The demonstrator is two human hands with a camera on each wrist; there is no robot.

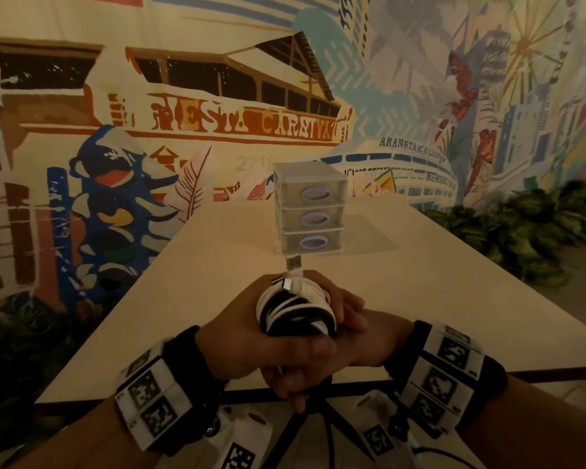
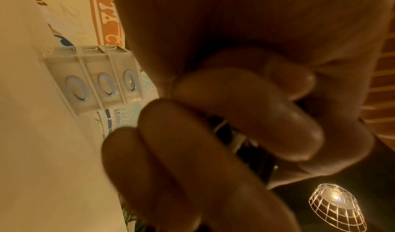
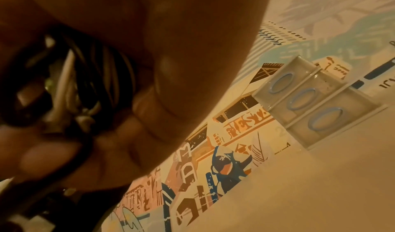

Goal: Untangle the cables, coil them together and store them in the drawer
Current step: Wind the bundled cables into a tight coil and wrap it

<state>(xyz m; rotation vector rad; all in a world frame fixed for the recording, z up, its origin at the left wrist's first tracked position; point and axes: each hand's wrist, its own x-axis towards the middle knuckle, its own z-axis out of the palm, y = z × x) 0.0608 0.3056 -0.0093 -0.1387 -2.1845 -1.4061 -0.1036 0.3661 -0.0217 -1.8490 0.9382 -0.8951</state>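
Above table (image 1: 420, 299), both hands grip coiled cables (image 1: 295, 311), head view alone shows USB plug (image 1: 294, 264)

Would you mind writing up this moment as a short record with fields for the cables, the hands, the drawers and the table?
cables: black and white cables wound into one coil, a USB plug sticking out toward the drawers
left hand: left hand grips the coil, thumb across its near side
right hand: right hand cups the coil from the other side, fingers curled under it
drawers: translucent three-drawer unit, all three drawers closed
table: light tabletop; the drawer unit stands on it, beyond the hands
task stage: coil made, not yet stored
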